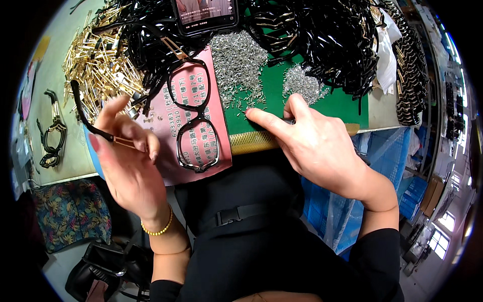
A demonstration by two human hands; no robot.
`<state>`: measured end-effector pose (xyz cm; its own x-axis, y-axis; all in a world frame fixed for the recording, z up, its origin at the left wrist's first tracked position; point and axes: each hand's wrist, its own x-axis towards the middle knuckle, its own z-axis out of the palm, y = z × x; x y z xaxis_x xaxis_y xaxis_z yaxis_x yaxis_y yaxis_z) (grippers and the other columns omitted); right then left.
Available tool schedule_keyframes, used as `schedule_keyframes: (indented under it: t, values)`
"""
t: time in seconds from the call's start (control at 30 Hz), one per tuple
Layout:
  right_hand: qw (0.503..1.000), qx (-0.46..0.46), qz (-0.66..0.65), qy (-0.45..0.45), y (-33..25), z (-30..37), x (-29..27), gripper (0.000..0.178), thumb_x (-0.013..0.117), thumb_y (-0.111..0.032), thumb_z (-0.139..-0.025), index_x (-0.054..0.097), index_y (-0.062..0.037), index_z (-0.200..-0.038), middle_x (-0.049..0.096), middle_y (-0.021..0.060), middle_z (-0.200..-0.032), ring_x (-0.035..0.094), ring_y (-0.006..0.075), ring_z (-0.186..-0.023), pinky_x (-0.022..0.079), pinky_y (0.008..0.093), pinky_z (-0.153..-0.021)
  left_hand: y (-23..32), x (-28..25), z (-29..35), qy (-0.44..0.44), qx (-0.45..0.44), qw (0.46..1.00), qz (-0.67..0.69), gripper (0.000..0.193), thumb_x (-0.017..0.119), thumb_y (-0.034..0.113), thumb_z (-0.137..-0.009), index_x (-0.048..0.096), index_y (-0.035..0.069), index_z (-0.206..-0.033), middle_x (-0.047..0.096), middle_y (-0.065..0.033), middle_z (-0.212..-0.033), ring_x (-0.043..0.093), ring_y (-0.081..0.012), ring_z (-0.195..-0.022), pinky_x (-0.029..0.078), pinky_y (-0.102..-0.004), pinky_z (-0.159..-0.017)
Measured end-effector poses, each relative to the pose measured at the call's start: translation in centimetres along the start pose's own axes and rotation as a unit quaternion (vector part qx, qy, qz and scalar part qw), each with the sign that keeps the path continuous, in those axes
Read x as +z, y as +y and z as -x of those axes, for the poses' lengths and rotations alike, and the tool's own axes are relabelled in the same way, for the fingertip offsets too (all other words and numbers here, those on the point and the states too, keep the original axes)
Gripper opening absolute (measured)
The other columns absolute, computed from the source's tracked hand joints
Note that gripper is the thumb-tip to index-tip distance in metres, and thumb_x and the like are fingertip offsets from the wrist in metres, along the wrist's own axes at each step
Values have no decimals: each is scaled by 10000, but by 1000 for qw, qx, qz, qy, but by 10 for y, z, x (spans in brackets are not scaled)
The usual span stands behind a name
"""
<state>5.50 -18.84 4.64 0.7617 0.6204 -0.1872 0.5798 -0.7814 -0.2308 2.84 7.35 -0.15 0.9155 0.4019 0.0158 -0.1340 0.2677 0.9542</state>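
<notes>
My left hand is closed around a loose eyeglass temple, black at the tip with a gold section between thumb and fingers. To its right a black eyeglass frame lies on a pink printed sheet; a black-and-gold temple reaches away from its far end. My right hand is curled, with the index fingertip at the near edge of a heap of small silver screws. A bit of something dark shows between its fingers; most of it is hidden by the hand.
Gold temple parts are heaped at the far left, glossy black temples at the far right. A smaller heap of silver bits lies on the green mat. A phone stands at the back. Folded glasses lie far left.
</notes>
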Motion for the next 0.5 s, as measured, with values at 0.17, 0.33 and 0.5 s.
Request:
schedule_keyframes:
  t: [0.17, 0.33, 0.5]
  values:
    - [1000, 16, -17, 21, 0, -3, 5, 531, 633, -87, -926, 583, -281, -1418, 502, 113, -930, 613, 275, -630, 517, 395, -525, -12, -33, 23, 2, 165, 976, -139, 253, 544, 122, -1072, 590, -53, -1249, 614, -115, -1039, 608, -192, -953, 513, -431, -968]
    - [1000, 5, 5, 0, -4, -7, 3, 683, 621, -38, -824, 544, -232, -1474, 568, 206, -1022, 666, 269, -703, 557, 375, -546, -17, -47, 23, -78, 252, 809, -526, 133, 675, -27, -935, 737, -22, -1053, 707, -118, -1036, 629, -228, -984, 496, -384, -935]
    - [1000, 9, -11, -6, -1, -5, -1, 689, 635, -49, -862, 525, -286, -1499, 570, 144, -993, 656, 277, -677, 551, 381, -548, -8, -46, 39, -93, 303, 840, -440, 161, 751, 0, -833, 766, 90, -965, 705, -60, -915, 693, -245, -949, 509, -561, -1037]
